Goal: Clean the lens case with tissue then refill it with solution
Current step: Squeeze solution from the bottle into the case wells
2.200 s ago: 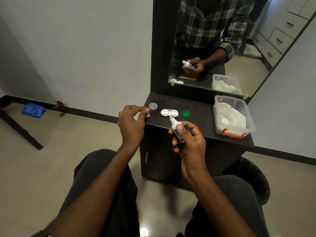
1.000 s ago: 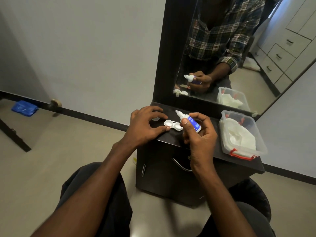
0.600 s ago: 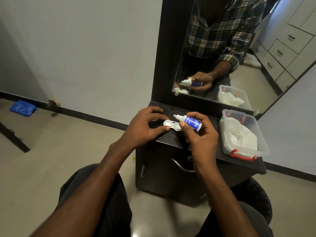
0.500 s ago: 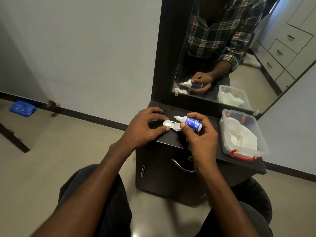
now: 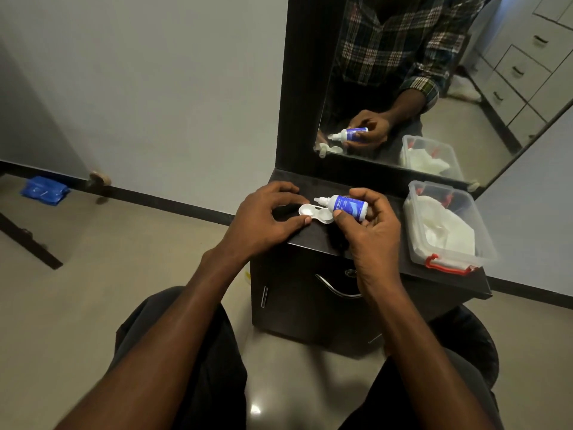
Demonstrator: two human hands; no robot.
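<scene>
Here, left hand [image 5: 263, 218] grip pinching lens case [image 5: 310, 211], right hand [image 5: 372, 231] grasping solution bottle [image 5: 348, 206], tissue tub [image 5: 446, 264] rightward

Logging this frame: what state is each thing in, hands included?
lens case: open, both wells uncovered, flat on the cabinet top; fill level unclear.
solution bottle: uncapped, tipped sideways, nozzle over the case.
left hand: pinches the case.
right hand: grips the bottle.
plastic box: open-topped, tissues inside.
cabinet door: closed.
</scene>
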